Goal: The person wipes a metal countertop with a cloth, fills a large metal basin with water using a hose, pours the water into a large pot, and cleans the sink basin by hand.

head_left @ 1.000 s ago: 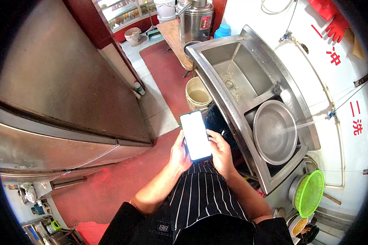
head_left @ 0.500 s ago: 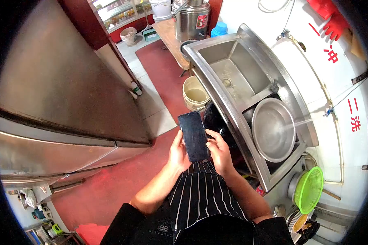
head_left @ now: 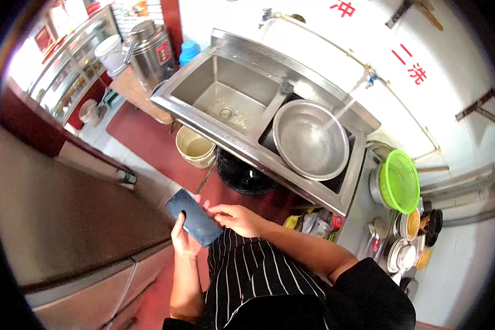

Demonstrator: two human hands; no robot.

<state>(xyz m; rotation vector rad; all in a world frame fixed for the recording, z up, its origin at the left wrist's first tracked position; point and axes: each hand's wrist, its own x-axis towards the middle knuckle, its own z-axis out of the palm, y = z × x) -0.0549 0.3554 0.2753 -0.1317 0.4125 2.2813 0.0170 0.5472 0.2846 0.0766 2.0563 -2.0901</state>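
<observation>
My left hand (head_left: 186, 237) holds a dark-screened phone (head_left: 194, 218), the thumb lying over its near edge. The phone is tilted, in front of the striped apron (head_left: 258, 269). My right hand (head_left: 237, 219) is at the phone's right edge, its fingers bent and partly behind or against it; whether it also grips the phone is unclear. Beyond the hands, water runs from a blue-handled tap (head_left: 372, 77) into a round metal basin (head_left: 311, 140) set in the right part of the steel sink (head_left: 242, 154).
A cream bucket (head_left: 195, 147) and a black bag-lined bin (head_left: 242, 173) stand under the sink's front. Right of it are a green basket (head_left: 399, 181) and stacked plates (head_left: 404, 226). A large metal cabinet (head_left: 71, 220) stands at left, a steel urn (head_left: 151, 55) at the back.
The view has swung to the right. The phone's screen, lit a second ago, is dark. The phone is tilted more, and my right hand has shifted along its edge.
</observation>
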